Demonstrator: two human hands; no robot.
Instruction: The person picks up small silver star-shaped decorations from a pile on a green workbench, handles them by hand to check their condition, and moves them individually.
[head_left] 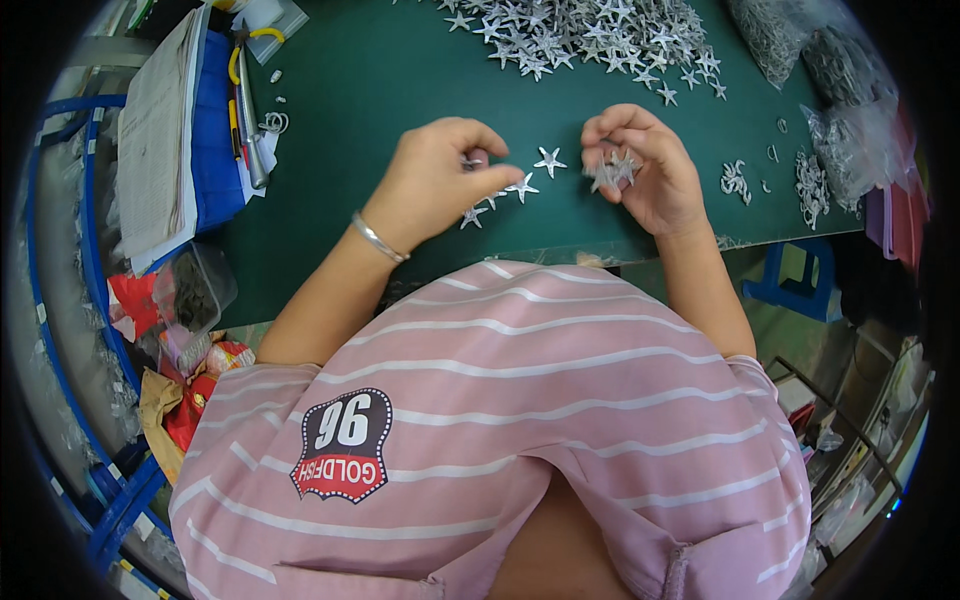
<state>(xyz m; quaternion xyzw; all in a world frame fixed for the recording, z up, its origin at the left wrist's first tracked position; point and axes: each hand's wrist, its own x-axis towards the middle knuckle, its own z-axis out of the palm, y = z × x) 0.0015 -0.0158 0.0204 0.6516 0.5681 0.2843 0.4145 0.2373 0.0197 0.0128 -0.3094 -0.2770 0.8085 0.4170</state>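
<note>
My right hand is cupped with its fingers curled around several silver starfish charms, which show at the palm side. My left hand is bent over the green table, thumb and forefinger apart at the tips. A bit of silver, seemingly another starfish charm, shows within its curled fingers, mostly hidden. Just below that thumb lies a loose starfish charm, with a couple more toward the wrist. Between the two hands rests a single starfish charm, touched by neither.
A big pile of starfish charms covers the far side of the green table. At right lie small metal links and clear bags of metal parts. Yellow-handled pliers and a blue folder are on the left.
</note>
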